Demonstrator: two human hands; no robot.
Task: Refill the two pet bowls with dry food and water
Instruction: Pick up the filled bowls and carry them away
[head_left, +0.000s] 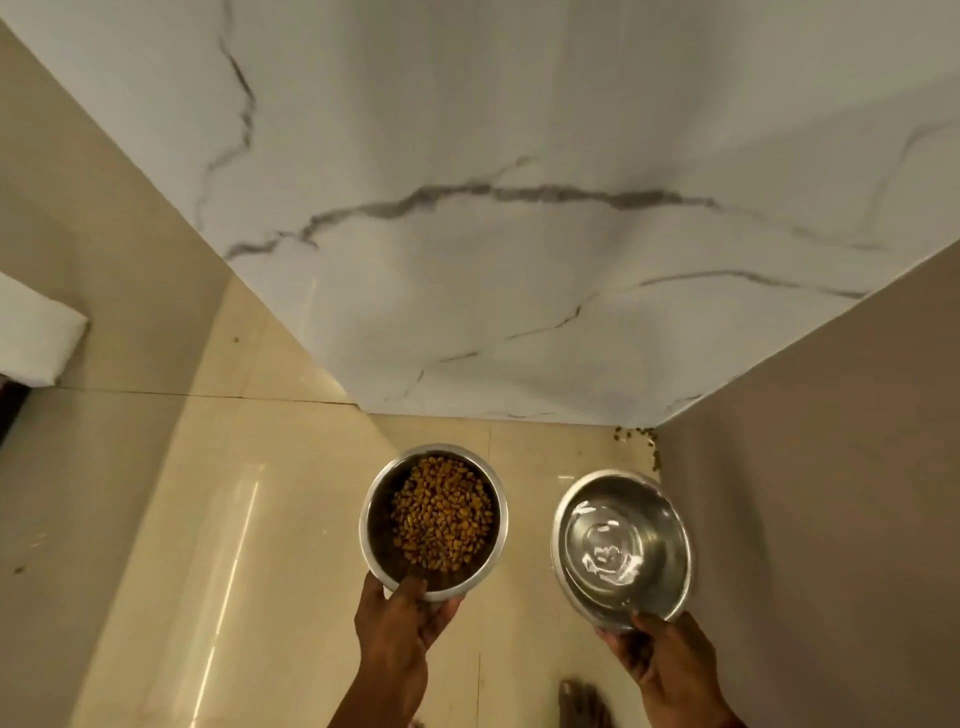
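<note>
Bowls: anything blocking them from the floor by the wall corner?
Nothing large. Left hand holds the food bowl, right hand the water bowl, over the floor tiles. Only scattered kibble lies in the wall corner, beyond the water bowl. A dark blurred thing sits near the bottom edge, nearer the person; unidentifiable.

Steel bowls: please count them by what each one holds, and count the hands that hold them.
Steel bowl of dry food: 1
Steel bowl of water: 1
Hands: 2, left hand and right hand
Total: 4
</note>
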